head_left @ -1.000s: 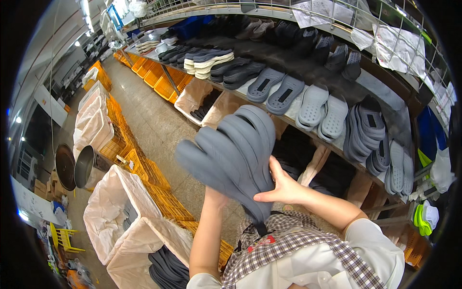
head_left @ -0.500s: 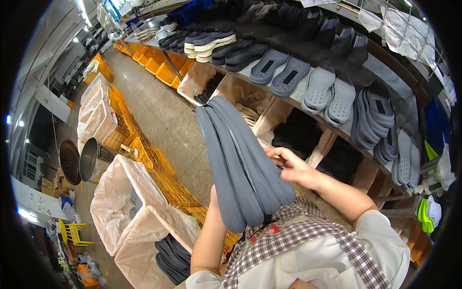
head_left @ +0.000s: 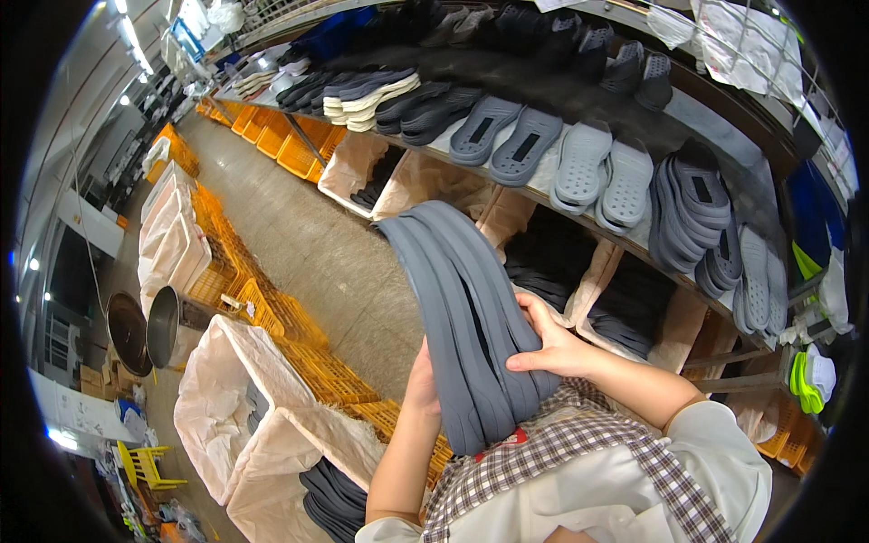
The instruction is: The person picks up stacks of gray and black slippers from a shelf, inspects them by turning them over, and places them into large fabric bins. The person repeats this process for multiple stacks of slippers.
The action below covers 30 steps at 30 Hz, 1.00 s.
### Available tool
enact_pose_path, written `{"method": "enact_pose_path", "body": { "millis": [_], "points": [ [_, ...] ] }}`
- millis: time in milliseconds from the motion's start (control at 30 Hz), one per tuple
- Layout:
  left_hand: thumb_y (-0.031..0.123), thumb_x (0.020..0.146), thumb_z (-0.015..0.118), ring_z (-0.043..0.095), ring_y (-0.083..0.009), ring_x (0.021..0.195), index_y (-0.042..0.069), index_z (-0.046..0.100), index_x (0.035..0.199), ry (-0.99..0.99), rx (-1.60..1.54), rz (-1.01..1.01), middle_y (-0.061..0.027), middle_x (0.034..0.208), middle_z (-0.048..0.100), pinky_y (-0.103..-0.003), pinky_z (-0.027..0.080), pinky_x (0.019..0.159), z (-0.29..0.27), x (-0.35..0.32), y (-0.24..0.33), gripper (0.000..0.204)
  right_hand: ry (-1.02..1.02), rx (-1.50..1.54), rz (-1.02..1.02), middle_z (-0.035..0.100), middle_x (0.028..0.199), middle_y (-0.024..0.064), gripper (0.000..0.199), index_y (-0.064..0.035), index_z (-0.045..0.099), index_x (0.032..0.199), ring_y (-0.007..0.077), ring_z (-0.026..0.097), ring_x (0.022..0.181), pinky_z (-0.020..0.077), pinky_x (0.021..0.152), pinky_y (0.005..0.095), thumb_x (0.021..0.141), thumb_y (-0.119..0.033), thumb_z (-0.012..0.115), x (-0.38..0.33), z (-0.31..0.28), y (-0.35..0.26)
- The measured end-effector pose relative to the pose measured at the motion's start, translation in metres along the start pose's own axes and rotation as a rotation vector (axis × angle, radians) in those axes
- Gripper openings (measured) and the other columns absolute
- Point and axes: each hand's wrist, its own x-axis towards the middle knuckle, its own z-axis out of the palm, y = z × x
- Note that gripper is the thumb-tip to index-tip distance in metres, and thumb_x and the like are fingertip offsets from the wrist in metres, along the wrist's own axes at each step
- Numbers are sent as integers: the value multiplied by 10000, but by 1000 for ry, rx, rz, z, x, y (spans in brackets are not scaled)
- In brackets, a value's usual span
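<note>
A stack of several grey shoe soles (head_left: 466,317) is held on edge in front of my apron, fanned slightly, with a dark gap between two of them. My left hand (head_left: 424,380) supports the stack from its left side; most of its fingers are hidden behind the soles. On the other side my right hand (head_left: 552,339) grips the stack, thumb lying across the near faces and fingers along the far edge. More dark grey soles (head_left: 333,493) lie in the cloth-lined bin (head_left: 262,480) at lower left.
A long bench (head_left: 625,237) curves along the right, carrying blue-grey soles (head_left: 525,149), light grey soles (head_left: 579,167) and a pile of darker soles (head_left: 692,213). Lined bins of dark soles (head_left: 625,312) stand under it. Orange crates (head_left: 330,371) run along the left of the aisle floor (head_left: 299,235).
My right hand has closed on the stack's right side, its thumb now over the soles. The stack has shifted slightly right and down in view and bends more at its far end.
</note>
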Motion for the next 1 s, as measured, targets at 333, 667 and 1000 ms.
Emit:
{"method": "enact_pose_path", "body": {
  "millis": [333, 667, 1000],
  "points": [
    [320, 948, 429, 553, -264, 1088, 32, 360, 1359, 15, 37, 11, -131, 1250, 516, -446, 460, 938, -2, 11, -22, 506, 95, -127, -13, 315, 1382, 107, 888, -11, 204, 1413, 198, 286, 1285, 247, 1071, 342, 757, -213, 767, -17, -5, 12],
    [349, 948, 412, 549, -250, 1077, 80, 333, 1382, 62, -51, -63, -116, 1218, 523, -471, 440, 951, 37, 34, -42, 517, 1416, -850, -490, 552, 937, 92, 231, -27, 591, 1019, 200, 563, 853, 467, 784, 321, 791, -59, 606, -129, -194, -83],
    [378, 948, 395, 545, -237, 1066, 127, 306, 1406, 107, -77, -29, -101, 1185, 531, -495, 420, 963, 48, 41, -38, 530, 1481, -1138, 810, 599, 1093, 242, 365, 15, 630, 1020, 389, 558, 1048, 441, 894, 440, 833, -277, 516, -235, -343, -65]
  ]
}}
